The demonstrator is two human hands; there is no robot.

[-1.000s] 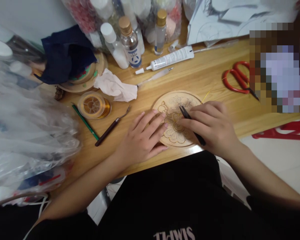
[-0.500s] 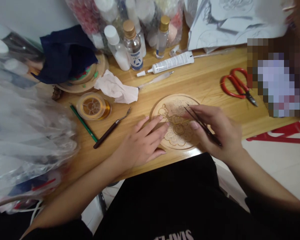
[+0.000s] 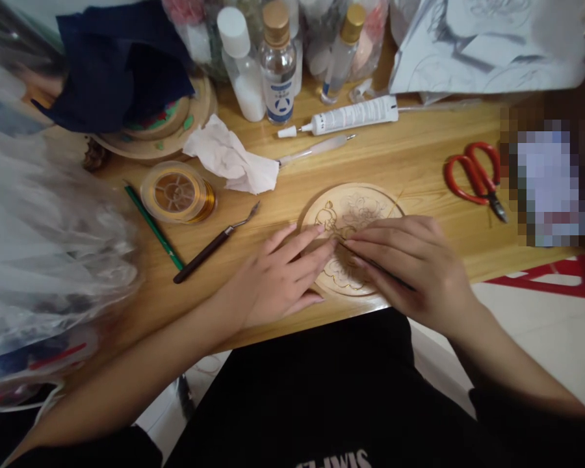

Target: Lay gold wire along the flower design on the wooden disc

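Observation:
A round wooden plaque (image 3: 358, 286) lies near the table's front edge, bearing a pencilled pattern partly outlined in gold wire (image 3: 327, 213). My left hand (image 3: 285, 270) rests flat with fingers spread, its fingertips on the plaque's left part. Dark tweezers (image 3: 392, 276) are gripped in my right hand (image 3: 414, 257), which lies over the plaque's right side. Their tips come down close to my left fingertips, mostly hidden by my fingers. A thin end of wire sticks up past the plaque's upper right rim.
A spool of gold wire (image 3: 178, 193), a green pencil (image 3: 153, 227) and a dark-handled spatula tool (image 3: 214, 247) lie left. Behind are a crumpled tissue (image 3: 234, 159), a glue tube (image 3: 353, 116) and bottles (image 3: 279, 71). Red-handled cutters (image 3: 475, 175) lie right.
My right hand has come down and left, bringing the tweezers from above the plaque to the pattern beside my left fingertips. My left hand stays in place. The view has shifted slightly.

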